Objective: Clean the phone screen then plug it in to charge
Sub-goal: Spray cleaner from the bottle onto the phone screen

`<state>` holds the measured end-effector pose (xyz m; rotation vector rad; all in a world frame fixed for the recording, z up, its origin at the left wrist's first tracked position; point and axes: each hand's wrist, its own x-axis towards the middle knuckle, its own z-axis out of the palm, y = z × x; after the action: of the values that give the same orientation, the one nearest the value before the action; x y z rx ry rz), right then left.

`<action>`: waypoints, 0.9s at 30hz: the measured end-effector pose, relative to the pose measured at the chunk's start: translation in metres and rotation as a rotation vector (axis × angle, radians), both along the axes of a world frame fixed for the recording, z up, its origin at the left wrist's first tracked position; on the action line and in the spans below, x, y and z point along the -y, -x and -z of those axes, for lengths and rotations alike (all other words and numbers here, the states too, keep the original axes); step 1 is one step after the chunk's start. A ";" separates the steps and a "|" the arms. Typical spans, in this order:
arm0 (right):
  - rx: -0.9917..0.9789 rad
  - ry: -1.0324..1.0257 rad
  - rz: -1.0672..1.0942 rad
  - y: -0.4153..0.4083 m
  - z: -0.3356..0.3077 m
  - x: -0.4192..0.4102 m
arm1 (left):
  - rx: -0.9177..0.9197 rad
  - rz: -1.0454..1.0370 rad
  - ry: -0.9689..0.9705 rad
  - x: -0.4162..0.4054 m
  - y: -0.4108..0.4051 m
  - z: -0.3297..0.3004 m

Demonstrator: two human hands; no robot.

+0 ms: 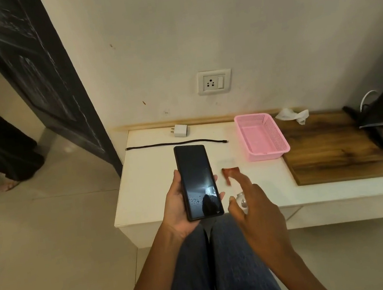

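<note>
Two hands work: your left hand (178,205) grips the phone (197,181), droplets on its screen; your right hand (254,203) curls around a small clear bottle (242,200). Beyond, cable (175,143) and charger (179,130) lie on the table (150,175)

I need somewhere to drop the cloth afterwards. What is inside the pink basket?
The pink basket shows only its own bare pink floor and mesh walls; nothing lies in it. Its near wall hides a thin strip of the floor just behind it.
</note>
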<state>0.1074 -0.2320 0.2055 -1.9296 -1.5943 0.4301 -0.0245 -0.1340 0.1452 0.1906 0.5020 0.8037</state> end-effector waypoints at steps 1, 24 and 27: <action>-0.048 -0.049 0.001 -0.001 -0.001 -0.003 | 0.006 -0.008 0.003 0.001 0.000 0.001; -0.327 0.022 0.082 -0.017 0.091 -0.174 | -0.006 -0.017 0.117 -0.024 0.016 0.037; -0.369 0.026 0.096 -0.015 0.109 -0.190 | -0.013 -0.027 0.116 -0.032 0.017 0.042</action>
<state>0.1225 -0.0419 0.0964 -1.8098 -1.2593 0.7226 -0.0415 -0.1016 0.1031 0.0822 0.5629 0.7972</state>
